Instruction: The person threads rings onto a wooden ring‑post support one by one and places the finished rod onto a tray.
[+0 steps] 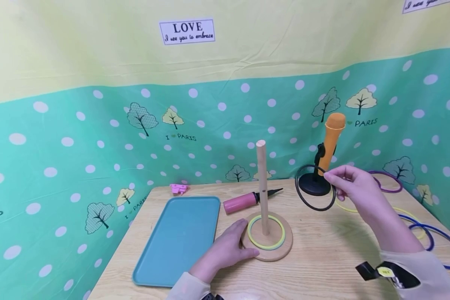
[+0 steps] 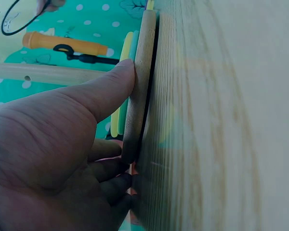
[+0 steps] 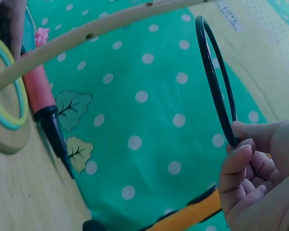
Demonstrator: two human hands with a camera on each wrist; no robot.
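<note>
My right hand (image 1: 354,185) pinches a thin black ring (image 1: 297,187) between thumb and fingertips. In the head view the ring hangs upright in the air, right of the wooden post (image 1: 262,183). The post rises from a round base (image 1: 285,250) of a ring-toss stand. A yellow ring (image 1: 249,237) lies over a light-teal ring (image 2: 135,43) around the foot of the post. My left hand (image 1: 230,246) grips the near-left edge of the base, with the thumb on its upper face and the fingers along its side.
A teal tray (image 1: 176,241) lies at the left. Behind the stand are a pink hand pump (image 1: 241,203) and a small pink toy (image 1: 178,188). An orange microphone (image 1: 330,141) stands at the back right. Purple (image 1: 393,191), yellow and blue rings (image 1: 444,237) lie at the right.
</note>
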